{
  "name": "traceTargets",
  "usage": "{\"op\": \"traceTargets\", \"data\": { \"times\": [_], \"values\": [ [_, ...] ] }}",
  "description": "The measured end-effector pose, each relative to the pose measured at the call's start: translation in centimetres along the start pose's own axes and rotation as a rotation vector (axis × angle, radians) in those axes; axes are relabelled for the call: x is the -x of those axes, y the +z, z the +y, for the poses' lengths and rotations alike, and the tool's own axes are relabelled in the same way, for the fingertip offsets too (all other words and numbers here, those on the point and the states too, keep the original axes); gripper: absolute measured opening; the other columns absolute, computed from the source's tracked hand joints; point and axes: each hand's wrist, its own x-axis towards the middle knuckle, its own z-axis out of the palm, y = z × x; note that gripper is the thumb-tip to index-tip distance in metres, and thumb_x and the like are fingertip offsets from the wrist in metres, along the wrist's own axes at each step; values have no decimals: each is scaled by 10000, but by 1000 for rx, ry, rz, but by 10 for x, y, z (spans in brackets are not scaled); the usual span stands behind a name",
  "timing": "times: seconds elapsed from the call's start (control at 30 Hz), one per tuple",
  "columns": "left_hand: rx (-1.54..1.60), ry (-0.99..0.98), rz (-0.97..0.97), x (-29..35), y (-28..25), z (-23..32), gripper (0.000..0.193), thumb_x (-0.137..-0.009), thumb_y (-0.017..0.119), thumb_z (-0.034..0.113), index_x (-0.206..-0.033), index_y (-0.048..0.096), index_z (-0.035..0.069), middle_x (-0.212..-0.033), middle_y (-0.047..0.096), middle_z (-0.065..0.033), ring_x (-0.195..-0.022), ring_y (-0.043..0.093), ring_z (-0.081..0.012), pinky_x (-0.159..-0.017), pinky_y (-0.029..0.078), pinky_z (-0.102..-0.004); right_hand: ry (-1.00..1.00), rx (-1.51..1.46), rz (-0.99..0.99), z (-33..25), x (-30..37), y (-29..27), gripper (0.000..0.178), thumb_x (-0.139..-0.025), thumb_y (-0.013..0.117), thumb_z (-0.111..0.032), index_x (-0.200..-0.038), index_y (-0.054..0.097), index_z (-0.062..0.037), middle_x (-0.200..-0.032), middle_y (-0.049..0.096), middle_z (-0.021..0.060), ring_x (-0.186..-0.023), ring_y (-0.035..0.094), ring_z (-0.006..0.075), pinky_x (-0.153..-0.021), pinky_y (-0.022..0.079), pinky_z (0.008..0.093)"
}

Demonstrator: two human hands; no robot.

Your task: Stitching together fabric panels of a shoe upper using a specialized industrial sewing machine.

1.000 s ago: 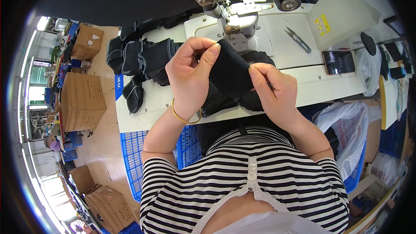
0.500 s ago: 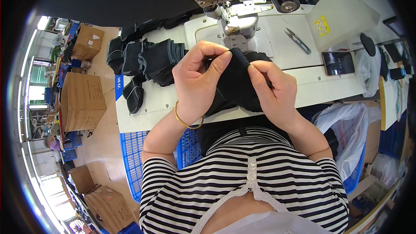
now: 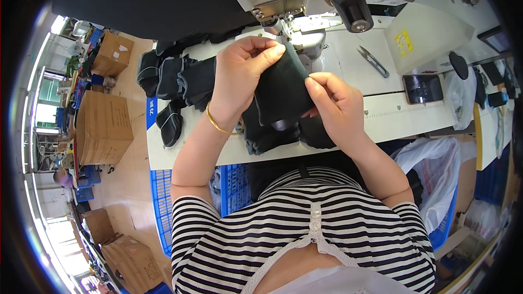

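A black fabric piece with a greyish edge [image 3: 282, 84] is stretched between my two hands in front of the sewing machine [image 3: 313, 38]. My left hand [image 3: 242, 71] pinches its upper corner between thumb and fingers. At the other end of that edge, my right hand [image 3: 339, 110] grips the cloth, thumb on top. Under the held piece, a pile of black pieces [image 3: 272, 140] lies at the table's front edge. Stacked black pieces [image 3: 188, 83] sit left of my left hand, and a small tied black bundle [image 3: 170, 125] rests near the table's left end.
Thread snips [image 3: 373, 62] and a dark-screened phone [image 3: 423, 89] lie on the white table [image 3: 392, 108] to the right. A blue basket [image 3: 162, 201] stands below at left. A white plastic bag [image 3: 433, 169] hangs at lower right. Cardboard boxes [image 3: 103, 128] line the floor at left.
The fabric piece is now spread flatter, its greyish edge showing. Both hands have shifted slightly left, the left one up a little, uncovering the pile beneath.
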Motion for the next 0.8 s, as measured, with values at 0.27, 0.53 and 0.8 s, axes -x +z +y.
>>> {"op": "traceTargets", "data": {
  "times": [0.27,0.53,0.8],
  "values": [
    [135,-189,-102,-30,-10,6,54,-871,690,-14,-921,692,-35,-896,709,-89,-812,668,-137,-768,539,-267,9,-77,25,3,-14,1,199,-981,588,-152,-965,666,30,-669,658,44,-572,655,101,-521,484,214],
    [145,-194,-59,-32,-6,11,38,-832,723,-35,-852,696,-17,-837,688,-66,-756,633,-114,-725,516,-243,39,-123,33,4,-14,4,202,-985,592,-161,-972,667,26,-668,661,39,-574,658,98,-526,485,207],
    [168,-181,-130,-34,-11,5,87,-856,674,-60,-935,699,-31,-913,721,-98,-830,680,-147,-792,544,-274,20,-126,27,8,-12,6,195,-986,587,-159,-976,667,19,-666,664,36,-578,663,95,-519,481,207]
  ]
}}
